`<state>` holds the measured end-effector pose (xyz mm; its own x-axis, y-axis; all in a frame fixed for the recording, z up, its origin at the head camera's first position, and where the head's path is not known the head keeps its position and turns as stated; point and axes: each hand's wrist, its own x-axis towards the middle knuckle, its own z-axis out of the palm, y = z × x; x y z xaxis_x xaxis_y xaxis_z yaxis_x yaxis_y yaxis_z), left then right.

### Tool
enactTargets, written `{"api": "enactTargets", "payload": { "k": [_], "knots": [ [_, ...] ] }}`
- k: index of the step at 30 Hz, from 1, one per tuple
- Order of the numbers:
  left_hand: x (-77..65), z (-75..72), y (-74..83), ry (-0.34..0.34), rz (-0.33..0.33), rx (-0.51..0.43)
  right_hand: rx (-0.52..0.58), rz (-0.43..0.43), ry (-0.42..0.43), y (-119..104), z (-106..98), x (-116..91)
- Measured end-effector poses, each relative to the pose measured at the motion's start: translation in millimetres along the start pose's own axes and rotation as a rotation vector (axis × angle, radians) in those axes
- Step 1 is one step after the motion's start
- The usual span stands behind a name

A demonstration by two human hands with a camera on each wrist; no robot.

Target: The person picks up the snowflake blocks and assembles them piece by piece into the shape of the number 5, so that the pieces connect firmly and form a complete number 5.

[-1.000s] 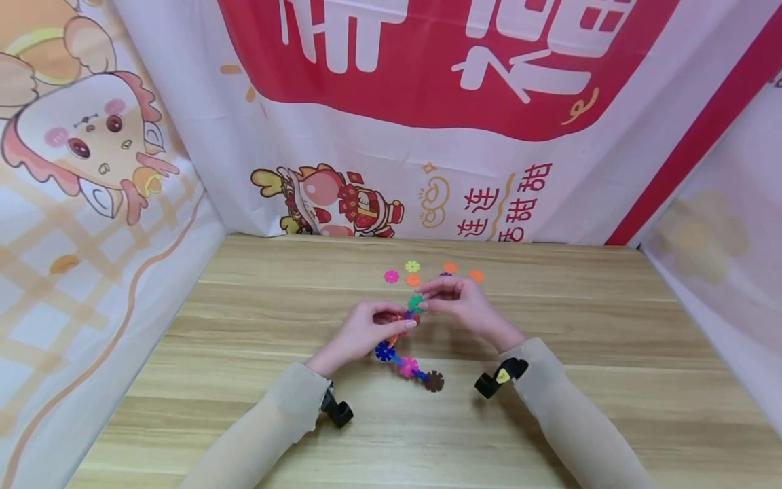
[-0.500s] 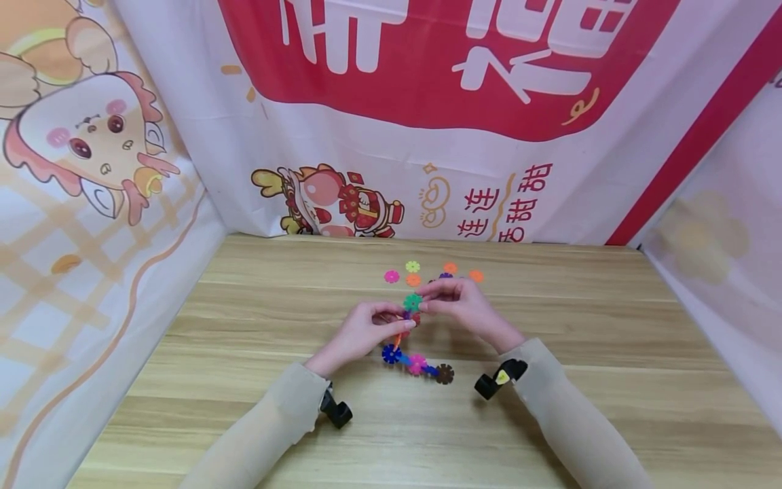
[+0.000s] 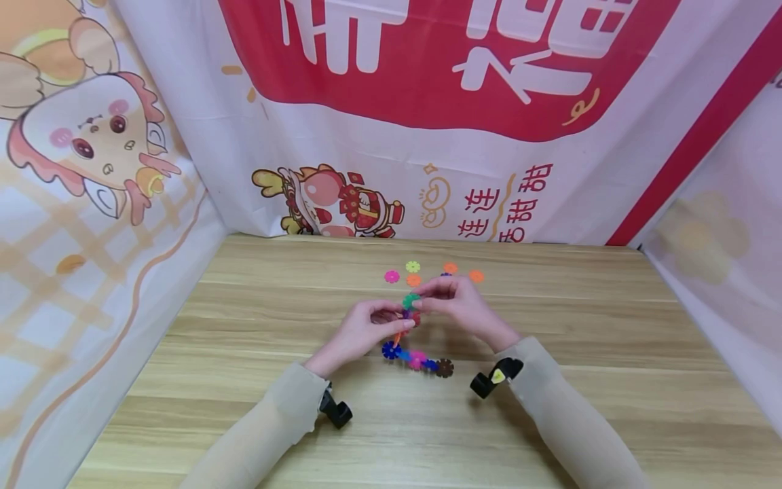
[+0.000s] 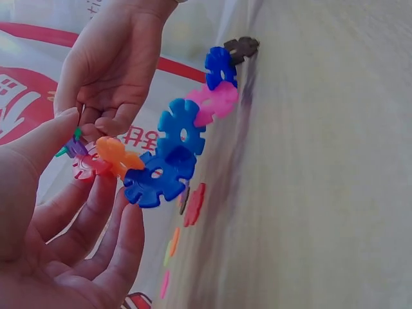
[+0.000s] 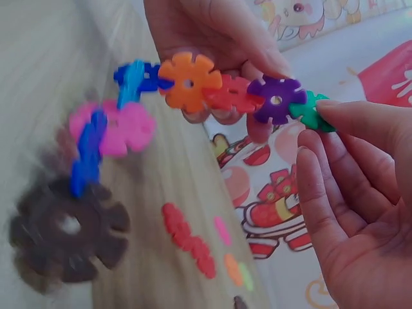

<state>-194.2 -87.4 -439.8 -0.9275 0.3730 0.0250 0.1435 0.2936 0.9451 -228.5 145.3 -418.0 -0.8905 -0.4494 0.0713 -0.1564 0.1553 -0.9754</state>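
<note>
A chain of interlocking snowflake discs hangs between both hands above the table. My left hand pinches it near the purple disc and the red disc, its thumb and fingers on opposite sides. At the chain's upper end, my right hand pinches a green disc, whose edge meets the purple one. Below the left hand run an orange disc, a dark blue disc, a light blue disc, a pink disc and another blue disc. A brown disc ends the chain.
Loose discs lie at the back of the wooden table: a yellow disc, a pink disc and several orange ones, among others. Red discs lie there too, seen in the right wrist view. A printed cloth rises behind the table.
The chain's lower end has swung right and slightly up. My right hand has shifted a little left with the green disc, which has turned its face. My left hand has barely moved.
</note>
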Motion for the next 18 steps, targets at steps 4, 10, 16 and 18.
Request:
{"api": "enactTargets", "payload": {
  "k": [4,10,16,18],
  "knots": [
    [-1.8,-4.6,3.7,0.033,0.032,0.004,0.015,-0.014,0.008,-8.2,2.2,-0.7],
    [-7.6,-16.7,8.6,0.077,0.085,0.026,0.014,-0.037,0.023,-21.7,11.0,-2.6],
    [-15.0,-30.7,9.7,0.168,0.145,0.053,0.055,-0.036,0.010,-25.9,22.3,-1.4],
    [-16.8,-34.0,8.3,0.207,0.154,0.067,0.076,-0.016,0.005,-23.1,26.0,-0.7]
  ]
}}
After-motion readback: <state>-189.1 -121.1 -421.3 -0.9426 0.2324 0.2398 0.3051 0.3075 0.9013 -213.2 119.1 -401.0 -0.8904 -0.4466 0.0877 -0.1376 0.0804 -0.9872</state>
